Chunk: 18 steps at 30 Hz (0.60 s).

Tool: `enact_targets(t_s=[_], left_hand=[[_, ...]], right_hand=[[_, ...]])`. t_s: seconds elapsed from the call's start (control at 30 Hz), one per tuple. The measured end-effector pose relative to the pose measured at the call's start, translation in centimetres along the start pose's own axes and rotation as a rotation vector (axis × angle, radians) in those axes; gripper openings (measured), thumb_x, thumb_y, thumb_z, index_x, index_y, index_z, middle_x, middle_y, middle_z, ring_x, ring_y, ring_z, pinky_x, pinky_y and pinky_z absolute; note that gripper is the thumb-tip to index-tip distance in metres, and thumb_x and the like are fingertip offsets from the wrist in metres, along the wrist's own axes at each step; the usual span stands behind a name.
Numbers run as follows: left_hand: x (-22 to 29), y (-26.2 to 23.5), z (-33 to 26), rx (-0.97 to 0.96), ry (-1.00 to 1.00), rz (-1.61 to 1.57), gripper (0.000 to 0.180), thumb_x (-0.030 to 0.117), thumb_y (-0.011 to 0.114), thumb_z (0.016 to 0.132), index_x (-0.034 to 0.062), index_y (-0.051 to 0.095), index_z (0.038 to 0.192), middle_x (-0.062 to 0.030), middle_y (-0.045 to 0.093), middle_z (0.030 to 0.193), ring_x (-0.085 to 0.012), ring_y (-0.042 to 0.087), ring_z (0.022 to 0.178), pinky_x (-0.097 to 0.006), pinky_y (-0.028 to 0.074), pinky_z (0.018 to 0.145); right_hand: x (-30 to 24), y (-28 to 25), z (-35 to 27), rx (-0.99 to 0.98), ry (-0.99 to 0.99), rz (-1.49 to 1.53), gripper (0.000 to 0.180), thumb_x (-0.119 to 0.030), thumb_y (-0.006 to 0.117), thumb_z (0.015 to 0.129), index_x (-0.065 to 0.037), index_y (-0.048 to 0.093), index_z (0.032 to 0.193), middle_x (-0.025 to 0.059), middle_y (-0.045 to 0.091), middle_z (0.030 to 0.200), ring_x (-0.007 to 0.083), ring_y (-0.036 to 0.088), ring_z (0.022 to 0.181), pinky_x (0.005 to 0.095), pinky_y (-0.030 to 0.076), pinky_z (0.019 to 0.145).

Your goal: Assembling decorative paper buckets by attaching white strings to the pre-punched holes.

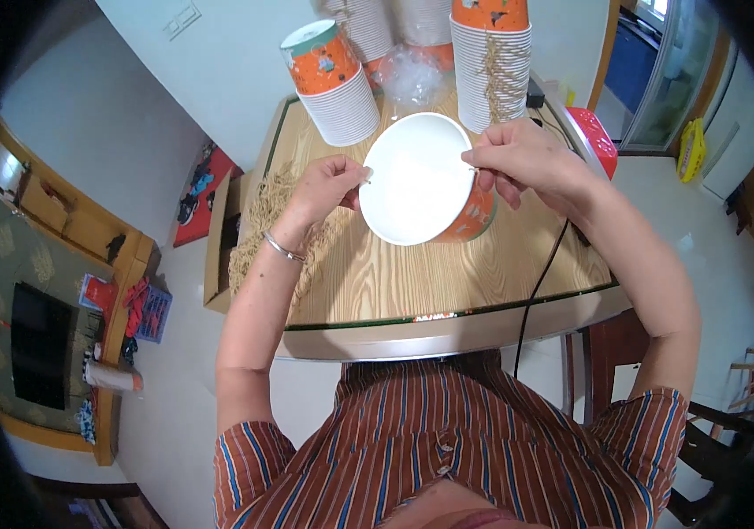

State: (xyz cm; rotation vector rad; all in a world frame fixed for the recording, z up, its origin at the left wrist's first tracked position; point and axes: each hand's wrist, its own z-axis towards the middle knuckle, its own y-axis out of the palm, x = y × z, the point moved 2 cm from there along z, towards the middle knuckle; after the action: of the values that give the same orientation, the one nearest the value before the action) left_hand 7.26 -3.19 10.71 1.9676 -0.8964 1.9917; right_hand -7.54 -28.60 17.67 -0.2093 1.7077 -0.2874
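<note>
Held up over the middle of the wooden table (394, 282), just above centre frame: a paper bucket (421, 181), white inside, orange outside, tilted so the mouth faced the camera. Left hand (324, 189) pinched at the left rim, thumb and forefinger pressed together on what looked like a thin string end. Right hand (527, 159) pinched likewise at the right rim, other fingers curled loosely below. Judged to be mid-step on fitting a cord handle across the bucket, both ends being seated at the rim at once. Next move would likely call for a steady pull or push through small rim holes, with the bucket kept from turning.

Upper frame: stack of nested buckets (334, 84) leaning at upper left of the table, taller stack (490, 66) at upper right with pale cords hanging down its side. Heap of straw-coloured cords (262, 220) at the table's left edge. Black cable (540, 282) trailing off the right front edge.

Hard to make out: the cord itself, any rim holes, and the clear plastic wrap (410, 79) behind the bucket. Stack tops cut off by the frame; bucket's far side hidden.
</note>
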Motion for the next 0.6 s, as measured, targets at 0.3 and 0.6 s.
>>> enact_targets(t_s=[0.3,0.6], left_hand=[[2.6,0.3,1.0,-0.023,0.076,-0.008,0.015,0.019,0.064,0.094,0.0044,0.066,0.096,-0.0011,0.066,0.084,-0.0104,0.063,0.071,-0.027,0.054,0.068],[3.3,1.6,1.9,-0.015,0.106,-0.047,0.014,0.014,0.065,0.093,0.0005,0.065,0.09,-0.0034,0.064,0.077,-0.0108,0.062,0.064,-0.026,0.055,0.059]], right_hand=[[0.3,-2.4,0.1,0.024,-0.008,0.021,0.017,-0.016,0.064,0.09,-0.001,0.063,0.082,0.0047,0.065,0.065,0.0075,0.053,0.04,0.0221,0.043,0.037],[2.6,-4.1,1.4,0.036,0.026,0.102,0.015,-0.014,0.064,0.092,-0.003,0.061,0.082,0.0058,0.066,0.066,0.0085,0.053,0.04,0.0213,0.042,0.038]])
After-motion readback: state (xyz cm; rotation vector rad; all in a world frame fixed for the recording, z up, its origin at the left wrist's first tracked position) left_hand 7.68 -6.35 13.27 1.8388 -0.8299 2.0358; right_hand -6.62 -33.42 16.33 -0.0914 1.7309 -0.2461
